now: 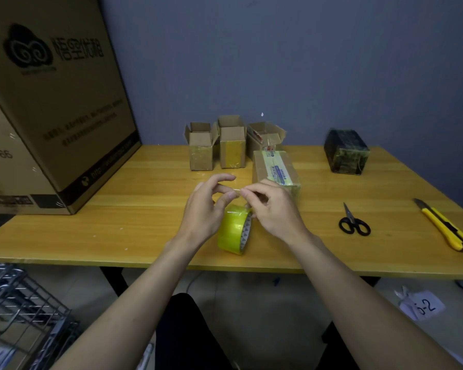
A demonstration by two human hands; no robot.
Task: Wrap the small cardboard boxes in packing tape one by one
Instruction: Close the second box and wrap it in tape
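Freeing the tape end before we wrap a box

We have the roll of packing tape [234, 229] standing on edge at the near middle of the table [134, 225], and both hands work at its top: the left hand [205, 209] has its fingers [226, 178] curled, thumb and forefinger pinching the thin clear tape end, while the right hand [271, 206] pinches the same strip from the other side. We judge the strip light, limp and sticky (it will likely fold onto itself if let slack), so it wants holding taut by its edges. The small cardboard boxes [231, 145] stand near the wall, with a taped box [277, 169] lying just beyond the right hand; they look light and fairly stiff, best held by opposite faces. Scissors [353, 222] lie well to the right.
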